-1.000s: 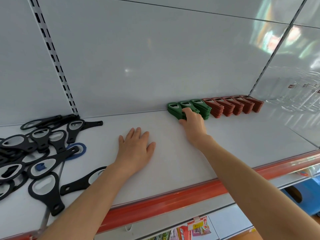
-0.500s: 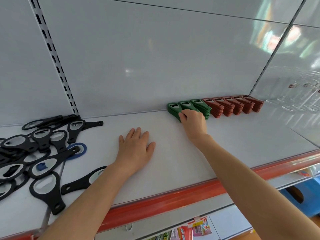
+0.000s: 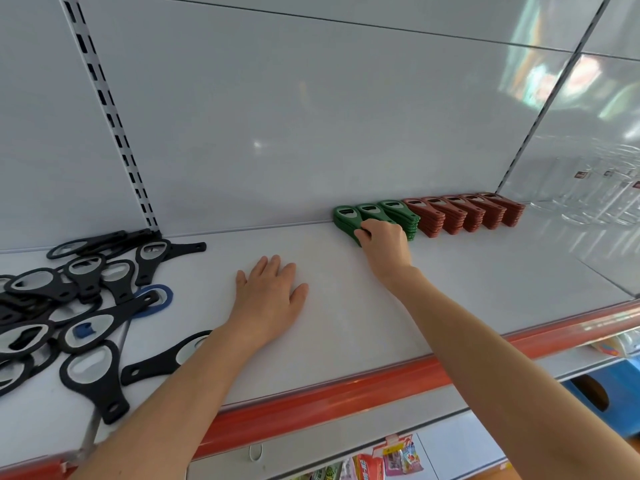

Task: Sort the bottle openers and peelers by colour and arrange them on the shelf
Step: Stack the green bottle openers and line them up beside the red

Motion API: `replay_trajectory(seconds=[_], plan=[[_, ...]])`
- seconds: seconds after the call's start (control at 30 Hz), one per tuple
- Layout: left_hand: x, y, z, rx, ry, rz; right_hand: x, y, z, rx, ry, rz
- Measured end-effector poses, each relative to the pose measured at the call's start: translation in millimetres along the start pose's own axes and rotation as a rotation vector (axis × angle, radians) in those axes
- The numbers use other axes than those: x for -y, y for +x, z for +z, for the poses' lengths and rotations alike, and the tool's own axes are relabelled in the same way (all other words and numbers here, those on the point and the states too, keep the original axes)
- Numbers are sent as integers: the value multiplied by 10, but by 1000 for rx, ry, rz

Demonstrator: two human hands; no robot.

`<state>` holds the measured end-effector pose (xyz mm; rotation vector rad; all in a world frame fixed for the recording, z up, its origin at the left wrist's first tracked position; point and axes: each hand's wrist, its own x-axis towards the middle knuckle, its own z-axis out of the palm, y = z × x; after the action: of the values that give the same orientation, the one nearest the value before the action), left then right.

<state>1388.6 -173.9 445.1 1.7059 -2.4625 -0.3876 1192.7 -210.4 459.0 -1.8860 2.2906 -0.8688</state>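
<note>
Right hand [image 3: 384,241] at green openers [image 3: 396,211]

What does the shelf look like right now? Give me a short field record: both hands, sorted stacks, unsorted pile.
left hand: flat, palm down on the shelf, holding nothing
right hand: fingers curled on the near ends of the green stacks
green stacks: three, side by side at the back wall
red-brown stacks: five, directly right of the green, same row
black openers: loose overlapping pile, far left, unsorted
blue opener: partly under the black pile
</note>
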Motion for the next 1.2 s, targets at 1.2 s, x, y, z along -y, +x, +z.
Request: replay_trajectory(seconds=[1.2], plan=[[1400, -1626, -656, -571, -345, -102, 1626, -988, 35, 619, 245, -434]])
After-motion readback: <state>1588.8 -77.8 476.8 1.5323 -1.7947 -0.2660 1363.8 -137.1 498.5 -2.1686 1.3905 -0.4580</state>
